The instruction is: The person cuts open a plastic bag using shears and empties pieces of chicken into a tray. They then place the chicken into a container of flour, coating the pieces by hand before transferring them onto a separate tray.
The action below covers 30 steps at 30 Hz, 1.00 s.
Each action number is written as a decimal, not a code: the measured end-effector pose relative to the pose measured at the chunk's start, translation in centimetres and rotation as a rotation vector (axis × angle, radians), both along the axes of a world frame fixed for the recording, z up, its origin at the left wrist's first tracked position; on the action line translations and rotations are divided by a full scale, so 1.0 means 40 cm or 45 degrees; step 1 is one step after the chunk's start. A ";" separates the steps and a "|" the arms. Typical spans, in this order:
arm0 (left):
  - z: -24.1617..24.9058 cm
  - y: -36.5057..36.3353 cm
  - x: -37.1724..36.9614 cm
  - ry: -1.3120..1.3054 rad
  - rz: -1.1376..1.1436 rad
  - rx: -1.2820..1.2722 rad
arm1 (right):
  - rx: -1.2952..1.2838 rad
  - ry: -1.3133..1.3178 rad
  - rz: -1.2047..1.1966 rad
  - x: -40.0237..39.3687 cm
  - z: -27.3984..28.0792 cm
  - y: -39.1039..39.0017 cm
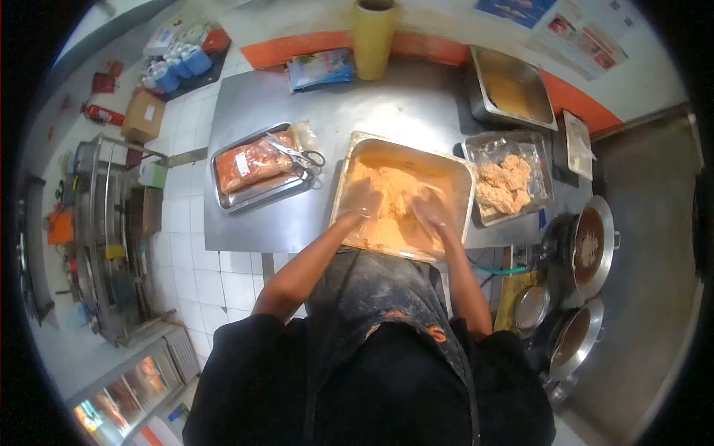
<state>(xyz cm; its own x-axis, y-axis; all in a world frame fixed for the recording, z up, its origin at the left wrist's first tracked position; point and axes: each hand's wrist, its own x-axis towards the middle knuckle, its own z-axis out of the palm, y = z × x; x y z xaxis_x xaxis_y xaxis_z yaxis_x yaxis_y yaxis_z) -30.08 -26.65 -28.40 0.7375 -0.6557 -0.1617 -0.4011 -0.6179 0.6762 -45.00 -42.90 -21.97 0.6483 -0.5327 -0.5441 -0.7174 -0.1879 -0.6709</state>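
Note:
A large steel pan (349,160) full of orange-tinted flour sits at the near edge of a steel table (401,104). My left hand (362,199) and my right hand (433,209) are both pressed down into the flour mound (390,195), coated in it, fingers partly buried. What lies under the fingers is hidden by the flour. To the right, a foil-lined tray (541,178) carries several breaded chicken pieces (504,182).
A tray (253,197) at the left bears a bag of marinated meat (249,163) and scissors (301,156). A yellow roll (374,41), a blue packet (320,68) and a deep steel pan (509,85) stand at the back. Two pots of oil (591,241) (576,338) are on the right.

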 end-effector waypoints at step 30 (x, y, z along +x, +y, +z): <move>0.138 0.179 -0.024 0.123 -0.977 0.586 | -0.026 0.063 0.423 -0.317 -0.489 0.010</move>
